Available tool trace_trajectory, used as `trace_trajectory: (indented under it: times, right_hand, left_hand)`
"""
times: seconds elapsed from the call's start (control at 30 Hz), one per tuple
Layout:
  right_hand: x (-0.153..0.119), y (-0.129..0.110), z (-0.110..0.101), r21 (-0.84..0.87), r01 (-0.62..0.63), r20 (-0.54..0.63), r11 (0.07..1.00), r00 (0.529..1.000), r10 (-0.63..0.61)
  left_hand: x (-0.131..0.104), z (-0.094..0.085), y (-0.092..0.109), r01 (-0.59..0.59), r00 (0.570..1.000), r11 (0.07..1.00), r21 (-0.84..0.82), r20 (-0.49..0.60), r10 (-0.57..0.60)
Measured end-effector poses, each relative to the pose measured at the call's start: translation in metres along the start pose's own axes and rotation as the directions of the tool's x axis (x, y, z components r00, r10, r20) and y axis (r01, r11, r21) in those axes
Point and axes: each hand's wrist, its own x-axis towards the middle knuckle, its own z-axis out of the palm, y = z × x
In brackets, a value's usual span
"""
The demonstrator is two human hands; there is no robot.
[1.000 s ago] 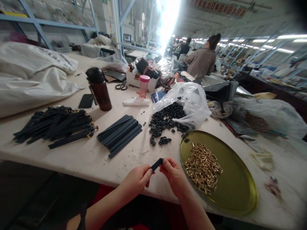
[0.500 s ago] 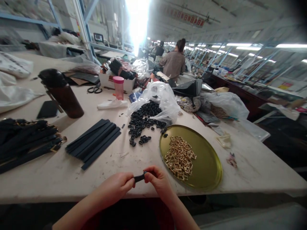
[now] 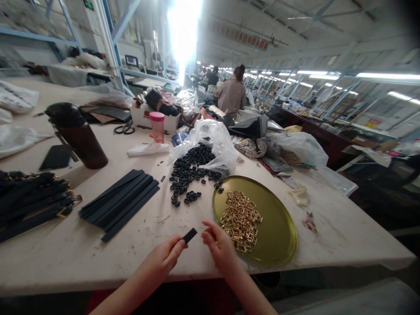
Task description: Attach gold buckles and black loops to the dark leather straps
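Head view: the person's left hand (image 3: 168, 255) grips a short black strip (image 3: 189, 236) between thumb and fingers, its free end pointing up and to the right, above the near edge of the pale table (image 3: 337, 232). The right hand (image 3: 218, 244) is released, fingers loosely bent, just beside the strip's free end and apart from it. To the right of that hand lies a round gold tray (image 3: 278, 227) bearing a heap of gold-coloured buckles (image 3: 241, 218) on its left half. Beyond the hands, small black loops (image 3: 187, 168) spill from a clear plastic bag (image 3: 218, 138) onto the table; a few lie at the tray's rim. Left of the loops: a stack of flat black strips (image 3: 121, 199), laid roughly parallel. Farther left, a pile of black straps (image 3: 33, 199) with gold fittings, partly cut off by the frame. Behind these stand a dark brown bottle (image 3: 80, 138), tilted in appearance, and a pink-lidded jar (image 3: 157, 127); black-handled scissors (image 3: 124, 128) lie between them, farther back.
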Motion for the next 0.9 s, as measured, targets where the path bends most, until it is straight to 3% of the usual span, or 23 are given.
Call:
trace_trajectory:
  times: [0.03,0.1,0.2,0.37,0.53,0.63,0.77,0.9]
  right_hand:
    - [0.008,0.004,-0.017,-0.243,-0.004,-0.032,0.97,0.999,-0.004]
    - [0.026,0.013,-0.049,-0.637,-0.098,-0.065,0.764,0.995,0.073]
    - [0.049,0.023,-0.075,-0.716,-0.104,-0.019,0.691,0.991,0.129]
    - [0.07,0.029,-0.079,-0.697,-0.077,0.053,0.713,0.986,0.159]
    - [0.069,0.024,-0.086,-0.585,-0.075,0.077,0.807,0.986,0.148]
    - [0.053,0.007,-0.077,-0.475,-0.047,0.077,0.878,0.993,0.095]
    - [0.022,-0.018,-0.045,-0.059,0.035,0.087,0.998,0.996,-0.03]
    - [0.005,-0.025,-0.014,0.287,-0.043,0.164,0.957,0.986,-0.005]
  left_hand:
    - [0.002,0.0,-0.003,0.012,1.0,0.999,-0.041,-0.002,-0.012]
    - [0.003,0.001,-0.007,0.037,0.999,0.993,-0.115,-0.012,-0.039]
    - [0.002,0.007,-0.008,0.07,0.998,0.987,-0.147,0.012,-0.069]
    - [-0.003,0.013,-0.009,0.076,0.997,0.996,-0.056,0.006,-0.076]
    - [-0.006,0.013,-0.008,0.054,0.997,0.996,-0.077,0.067,-0.049]
    - [0.0,0.018,0.0,0.055,0.995,0.988,-0.147,0.092,-0.042]
    - [0.01,0.02,0.011,0.054,0.997,0.972,-0.23,0.065,-0.04]
    - [0.009,0.015,0.012,0.026,0.999,0.977,-0.211,0.026,-0.021]
